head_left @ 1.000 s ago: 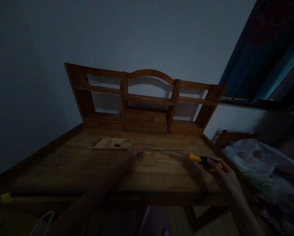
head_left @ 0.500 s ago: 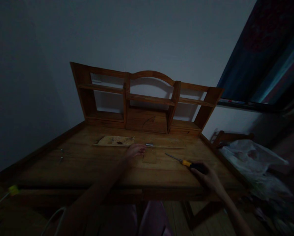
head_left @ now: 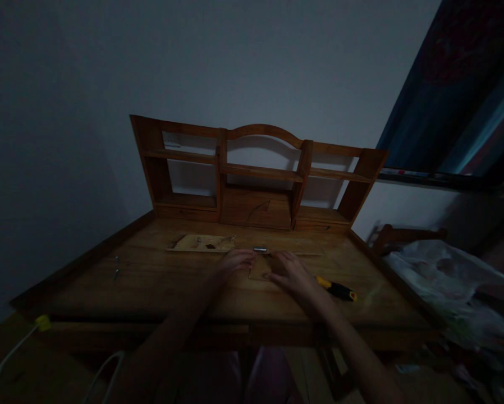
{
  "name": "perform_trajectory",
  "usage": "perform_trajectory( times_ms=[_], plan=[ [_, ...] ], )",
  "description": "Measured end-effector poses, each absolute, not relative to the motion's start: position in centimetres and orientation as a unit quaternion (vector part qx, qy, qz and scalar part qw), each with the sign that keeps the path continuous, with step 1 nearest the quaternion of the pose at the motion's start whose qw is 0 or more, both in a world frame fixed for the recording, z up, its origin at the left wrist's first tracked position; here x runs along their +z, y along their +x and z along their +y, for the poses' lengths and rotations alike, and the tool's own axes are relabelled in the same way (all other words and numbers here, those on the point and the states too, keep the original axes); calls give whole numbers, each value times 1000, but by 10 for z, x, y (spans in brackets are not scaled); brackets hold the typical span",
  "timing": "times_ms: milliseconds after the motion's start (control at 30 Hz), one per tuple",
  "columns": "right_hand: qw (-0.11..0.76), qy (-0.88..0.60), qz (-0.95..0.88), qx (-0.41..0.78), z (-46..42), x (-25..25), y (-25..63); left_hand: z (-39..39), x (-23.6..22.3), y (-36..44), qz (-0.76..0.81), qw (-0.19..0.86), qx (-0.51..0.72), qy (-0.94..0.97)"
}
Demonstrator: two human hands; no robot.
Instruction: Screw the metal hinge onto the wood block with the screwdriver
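Observation:
My left hand (head_left: 234, 261) rests on the wooden desk (head_left: 159, 280), fingers curled by the left edge of a small flat wooden piece (head_left: 260, 269). My right hand (head_left: 292, 275) lies flat and open on the right part of that piece. A yellow and black screwdriver (head_left: 338, 289) lies on the desk just right of my right hand, no hand on it. A small metal part (head_left: 260, 249) sits just behind the piece. The room is dim.
A wooden shelf unit (head_left: 258, 171) stands at the back of the desk. A thin stained board (head_left: 204, 243) lies left of centre. Small screws (head_left: 116, 272) lie far left. A cable with a yellow end (head_left: 41, 322) hangs at the front left. Pale plastic bags (head_left: 441, 275) lie at right.
My right hand has set the screwdriver down on the desk and moved left onto the small wooden piece. My left hand has stayed by the piece.

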State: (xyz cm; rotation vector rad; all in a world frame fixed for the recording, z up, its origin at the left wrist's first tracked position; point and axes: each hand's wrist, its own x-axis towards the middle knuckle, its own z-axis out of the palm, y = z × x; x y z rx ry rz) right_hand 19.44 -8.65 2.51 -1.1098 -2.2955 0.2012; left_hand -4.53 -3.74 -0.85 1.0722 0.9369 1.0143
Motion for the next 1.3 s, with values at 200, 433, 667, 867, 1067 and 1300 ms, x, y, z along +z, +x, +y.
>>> perform_trajectory(
  times_ms=[200, 433, 667, 867, 1067, 1300],
  plan=[
    [265, -406, -858, 171, -45, -10, 189, -31, -15, -49, 383, 641, 432, 505],
    [296, -382, -845, 227, -37, -18, 197, -17, -32, -54, 398, 651, 428, 485],
    [371, -409, -783, 286, -35, -31, 178, -13, -38, -56, 374, 660, 428, 492],
    [437, -460, -725, 267, -60, -11, 181, -17, -29, -58, 384, 674, 429, 463],
    [360, -437, -823, 47, -107, 1, 164, -18, -27, -56, 381, 685, 425, 452],
    [343, -390, -831, 200, -92, 2, 179, -21, -24, -56, 367, 687, 428, 460]
  ],
)
